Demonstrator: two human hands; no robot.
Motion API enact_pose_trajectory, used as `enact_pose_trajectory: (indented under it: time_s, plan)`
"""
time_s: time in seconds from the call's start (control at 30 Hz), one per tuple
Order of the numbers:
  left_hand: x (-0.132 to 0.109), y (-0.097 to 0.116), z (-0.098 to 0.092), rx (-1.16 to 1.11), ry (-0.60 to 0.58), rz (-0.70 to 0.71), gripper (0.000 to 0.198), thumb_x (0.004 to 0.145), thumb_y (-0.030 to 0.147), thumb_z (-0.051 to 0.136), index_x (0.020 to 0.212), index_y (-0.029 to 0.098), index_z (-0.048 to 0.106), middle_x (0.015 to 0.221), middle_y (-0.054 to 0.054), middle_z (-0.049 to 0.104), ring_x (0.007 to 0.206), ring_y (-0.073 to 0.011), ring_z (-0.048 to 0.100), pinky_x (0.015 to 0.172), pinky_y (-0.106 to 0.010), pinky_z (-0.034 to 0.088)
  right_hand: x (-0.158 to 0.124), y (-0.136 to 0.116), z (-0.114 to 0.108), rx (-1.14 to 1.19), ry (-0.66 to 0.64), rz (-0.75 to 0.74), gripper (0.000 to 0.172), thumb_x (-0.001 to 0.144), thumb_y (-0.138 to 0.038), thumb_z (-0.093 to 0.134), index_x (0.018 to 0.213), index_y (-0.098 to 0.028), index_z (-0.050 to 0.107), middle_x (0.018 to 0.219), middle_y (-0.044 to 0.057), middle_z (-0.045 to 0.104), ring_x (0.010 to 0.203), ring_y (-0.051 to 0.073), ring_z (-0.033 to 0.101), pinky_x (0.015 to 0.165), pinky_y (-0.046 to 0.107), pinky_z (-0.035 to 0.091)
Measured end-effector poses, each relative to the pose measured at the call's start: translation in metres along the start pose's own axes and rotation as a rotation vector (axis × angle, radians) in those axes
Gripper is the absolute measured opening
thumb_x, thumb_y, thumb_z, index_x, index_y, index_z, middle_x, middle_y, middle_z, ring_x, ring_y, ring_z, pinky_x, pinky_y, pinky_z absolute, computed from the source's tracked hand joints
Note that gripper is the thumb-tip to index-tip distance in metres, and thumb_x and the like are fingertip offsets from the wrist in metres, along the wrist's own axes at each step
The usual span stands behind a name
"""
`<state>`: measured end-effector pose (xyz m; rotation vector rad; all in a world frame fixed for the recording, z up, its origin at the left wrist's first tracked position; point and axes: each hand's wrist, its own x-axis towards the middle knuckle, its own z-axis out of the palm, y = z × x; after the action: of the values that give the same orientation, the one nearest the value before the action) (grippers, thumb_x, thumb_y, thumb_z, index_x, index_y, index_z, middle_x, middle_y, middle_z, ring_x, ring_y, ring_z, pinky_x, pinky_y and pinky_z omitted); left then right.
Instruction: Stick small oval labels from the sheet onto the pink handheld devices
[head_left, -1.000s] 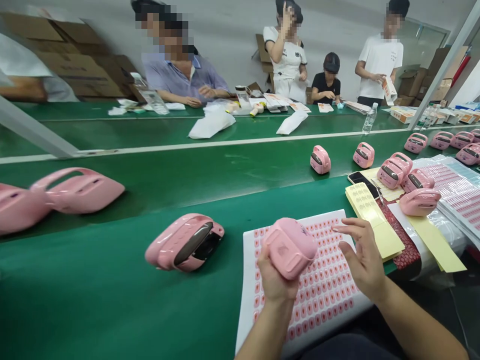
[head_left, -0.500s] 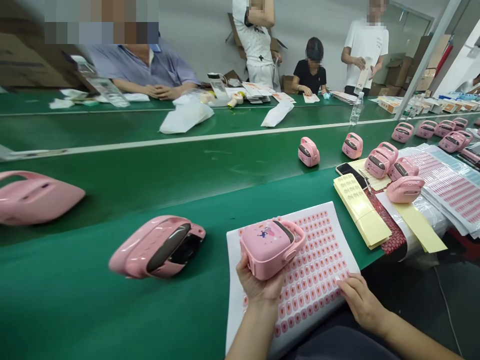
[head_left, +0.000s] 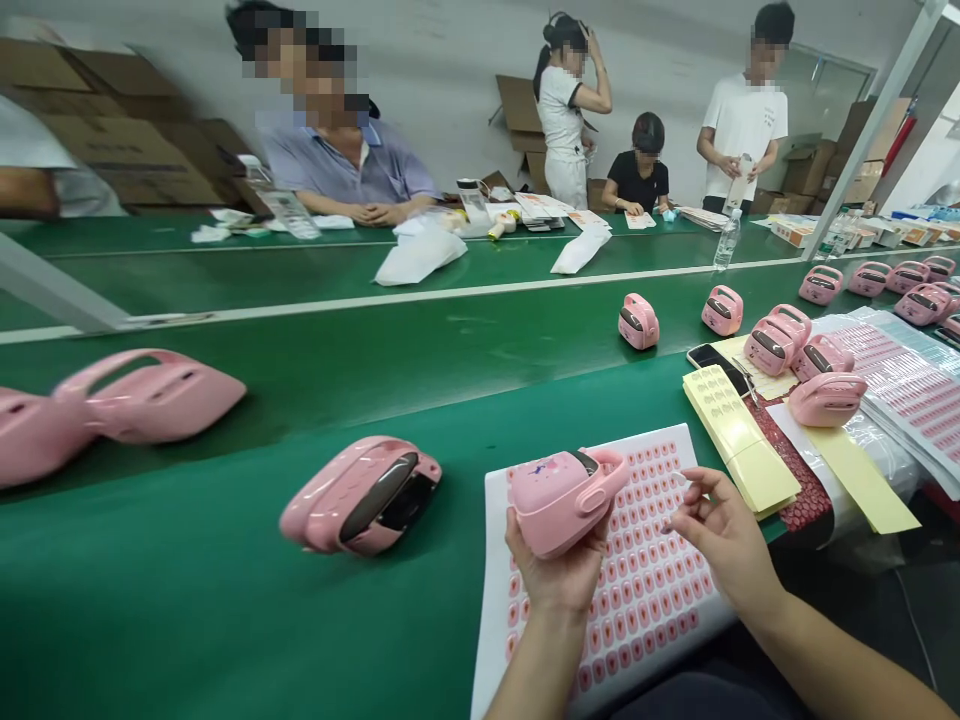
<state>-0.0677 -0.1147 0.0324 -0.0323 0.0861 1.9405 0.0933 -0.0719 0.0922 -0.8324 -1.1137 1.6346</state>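
Cupping the unit (head_left: 555, 515) from below, the left hand (head_left: 562, 580) is holding it above the sheet (head_left: 493, 580). The right hand (head_left: 727, 535), partly closed, is pinching a pale piece (head_left: 679, 479), probably a sticker. The unit is appearing light, stiff, slightly slippery; its broad base is likely offering surer hold than the handle (head_left: 619, 475).

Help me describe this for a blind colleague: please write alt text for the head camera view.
A person's left hand holds a pink gadget over a sheet of stickers; the right hand, nearby, has a small pale piece at its fingertips. Similar gadgets sit on the green table, with people beyond.
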Motion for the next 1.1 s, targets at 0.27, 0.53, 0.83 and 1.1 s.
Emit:
enact_pose_trajectory:
  time_s: [0.27, 0.53, 0.83, 1.1]
  plan:
    - [-0.014, -0.011, -0.003, 0.033, -0.324, -0.095, 0.044, 0.084, 0.035, 0.045, 0.125, 0.018, 0.051, 0.125, -0.016, 0.060, 0.115, -0.0276, 0.056, 0.099, -0.042, 0.041, 0.006, -0.002, 0.055, 0.277, -0.014, 0.006, 0.042, 0.063, -0.017, 0.074, 0.099, -0.023, 0.055, 0.093, 0.002, 0.066, 0.080, 0.014, 0.064, 0.074, 0.027, 0.054]
    - [-0.017, -0.018, 0.010, -0.011, -0.332, -0.133, 0.041, 0.085, 0.039, 0.043, 0.117, 0.018, 0.059, 0.121, -0.011, 0.064, 0.111, -0.0224, 0.058, 0.098, -0.034, 0.042, 0.000, 0.010, 0.061, 0.220, 0.099, -0.095, 0.042, 0.068, -0.025, 0.072, 0.103, -0.024, 0.048, 0.092, 0.001, 0.065, 0.084, 0.015, 0.066, 0.073, 0.027, 0.055]
    - [-0.019, -0.023, 0.016, -0.018, -0.375, -0.164, 0.041, 0.086, 0.038, 0.044, 0.117, 0.018, 0.060, 0.122, -0.011, 0.063, 0.111, -0.0201, 0.058, 0.097, -0.029, 0.042, -0.002, 0.022, 0.060, 0.144, 0.199, -0.140, 0.042, 0.069, -0.030, 0.072, 0.102, -0.023, 0.047, 0.089, 0.001, 0.063, 0.084, 0.015, 0.064, 0.079, 0.030, 0.052]
    - [-0.021, -0.021, 0.018, -0.029, -0.347, -0.167, 0.038, 0.084, 0.038, 0.049, 0.115, 0.018, 0.061, 0.120, -0.011, 0.065, 0.111, -0.0204, 0.059, 0.098, -0.029, 0.042, -0.002, 0.017, 0.059, 0.069, 0.100, -0.199, 0.034, 0.075, -0.029, 0.065, 0.103, -0.022, 0.045, 0.106, 0.007, 0.065, 0.091, 0.016, 0.064, 0.083, 0.032, 0.050]
